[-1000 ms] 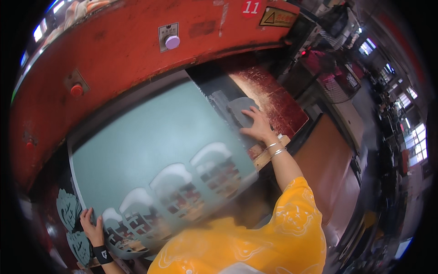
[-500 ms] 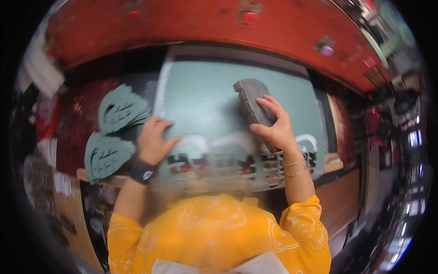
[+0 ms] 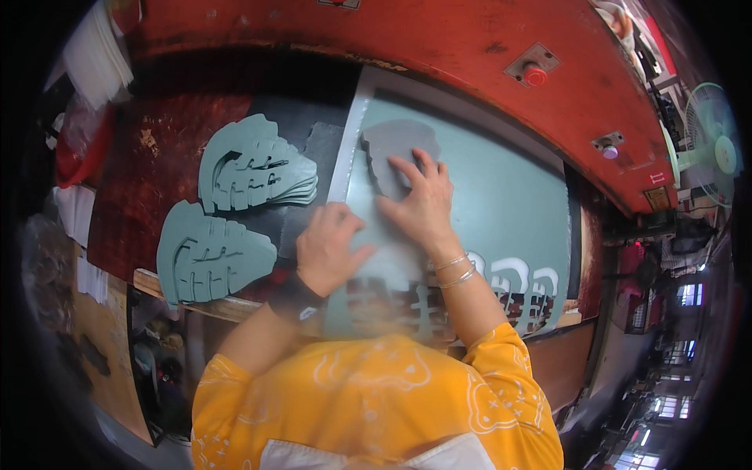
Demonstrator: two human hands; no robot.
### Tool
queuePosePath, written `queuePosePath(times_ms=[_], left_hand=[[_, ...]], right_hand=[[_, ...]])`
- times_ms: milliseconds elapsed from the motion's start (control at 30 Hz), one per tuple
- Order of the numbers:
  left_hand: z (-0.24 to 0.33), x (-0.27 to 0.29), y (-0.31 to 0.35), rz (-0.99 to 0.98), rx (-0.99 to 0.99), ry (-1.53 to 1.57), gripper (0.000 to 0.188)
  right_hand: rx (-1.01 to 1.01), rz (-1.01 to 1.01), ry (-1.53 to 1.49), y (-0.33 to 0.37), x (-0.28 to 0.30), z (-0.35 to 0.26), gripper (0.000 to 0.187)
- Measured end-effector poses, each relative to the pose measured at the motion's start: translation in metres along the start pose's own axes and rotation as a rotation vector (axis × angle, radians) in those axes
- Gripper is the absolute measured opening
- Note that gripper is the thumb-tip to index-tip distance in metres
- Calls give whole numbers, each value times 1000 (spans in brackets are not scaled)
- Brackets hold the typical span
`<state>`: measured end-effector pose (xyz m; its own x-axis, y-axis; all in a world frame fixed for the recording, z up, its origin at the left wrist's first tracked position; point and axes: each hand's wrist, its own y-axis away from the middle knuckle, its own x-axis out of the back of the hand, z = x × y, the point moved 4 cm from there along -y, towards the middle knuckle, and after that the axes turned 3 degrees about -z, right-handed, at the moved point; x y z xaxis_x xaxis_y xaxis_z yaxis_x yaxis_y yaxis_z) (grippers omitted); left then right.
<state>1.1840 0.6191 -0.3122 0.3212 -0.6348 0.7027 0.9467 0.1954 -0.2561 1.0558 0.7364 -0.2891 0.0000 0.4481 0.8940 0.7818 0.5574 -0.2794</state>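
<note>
A grey cutting die (image 3: 385, 142) with a wavy edge lies near the upper left part of a green foam sheet (image 3: 501, 188). Its lower end is blurred and partly covered by my right hand (image 3: 425, 202), whose curved fingers grip it from above. Close by, at the sheet's left edge, my left hand (image 3: 327, 247) has bent, parted fingers and holds nothing. Cut-out openings (image 3: 511, 274) run along the sheet's near side, partly blurred. To the left are a fanned stack of green slotted foam pieces (image 3: 254, 176) and a second stack (image 3: 207, 258) nearer me.
A red machine beam (image 3: 439, 47) with a red push button (image 3: 535, 74) spans the far side. A wooden strip (image 3: 227, 307) edges the table at the near left. A green fan (image 3: 717, 145) stands far right, and a red basin (image 3: 74, 153) far left.
My right hand has brought the cutting die left and away from me, from tilted to flatter. My left hand stays by the sheet's left edge. The whole view has turned and shifted.
</note>
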Motion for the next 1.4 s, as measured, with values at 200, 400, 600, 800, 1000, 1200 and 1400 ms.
queuePosePath(times_ms=[200,400,600,800,1000,1200,1400], left_hand=[[0,-1,0,-1,23,24,35],[5,1,-3,-36,11,-2,36],[14,3,22,90,-102,88,25],[49,-31,88,-72,-214,136,16],[63,-53,113,31,-264,-115,17],[71,-50,118,68,-274,-162,18],[67,-51,121,91,-267,-194,26]], right_hand=[[-18,-5,61,4,1,-9,59],[-61,-104,-149,9,15,11,61],[-147,186,-265,38,69,107,47],[-98,251,-217,93,86,130,44],[91,99,80,115,30,37,68],[5,229,74,101,14,24,61],[-51,102,-195,135,39,30,48]])
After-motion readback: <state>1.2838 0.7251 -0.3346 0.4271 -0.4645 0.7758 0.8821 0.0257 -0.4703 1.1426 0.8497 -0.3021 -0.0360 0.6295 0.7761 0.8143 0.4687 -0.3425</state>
